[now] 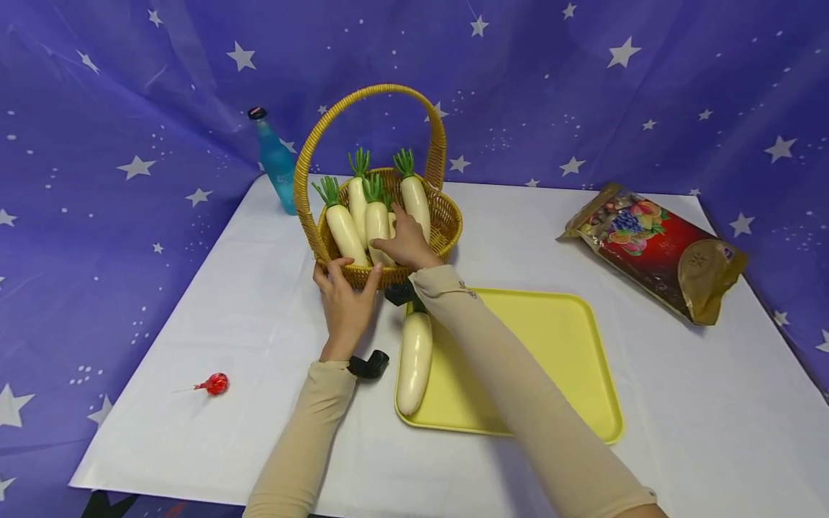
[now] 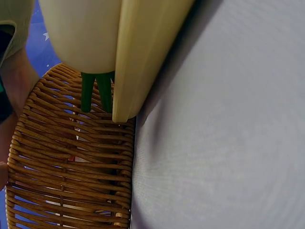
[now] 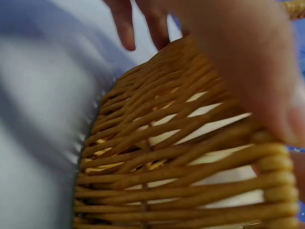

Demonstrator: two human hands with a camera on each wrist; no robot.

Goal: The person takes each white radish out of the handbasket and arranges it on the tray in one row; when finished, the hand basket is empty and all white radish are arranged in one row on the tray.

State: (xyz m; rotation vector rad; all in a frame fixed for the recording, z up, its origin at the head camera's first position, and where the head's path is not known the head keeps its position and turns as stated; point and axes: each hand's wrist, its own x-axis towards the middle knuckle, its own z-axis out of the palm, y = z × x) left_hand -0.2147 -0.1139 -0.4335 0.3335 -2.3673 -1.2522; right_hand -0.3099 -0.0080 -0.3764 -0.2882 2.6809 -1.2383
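Note:
A woven basket (image 1: 451,223) with a tall arched handle stands at the back of the table, holding several white radishes (image 1: 343,234) with green stems. My left hand (image 1: 346,306) holds the basket's front rim; its thumb hooks over the rim in the right wrist view. Reaching inside, my right hand (image 1: 411,241) grips a white radish among the others. The fingers partly hide it. Another white radish (image 1: 414,363) lies along the left edge of a yellow tray (image 1: 544,360). Its stem (image 2: 95,90) shows in the left wrist view.
A blue bottle (image 1: 277,162) with a dark cap stands behind the basket at the left. A red-wrapped lollipop (image 1: 216,383) lies near the table's left front. On the right is a red and gold packet (image 1: 654,252). Star-printed purple cloth (image 1: 531,86) hangs behind the white table.

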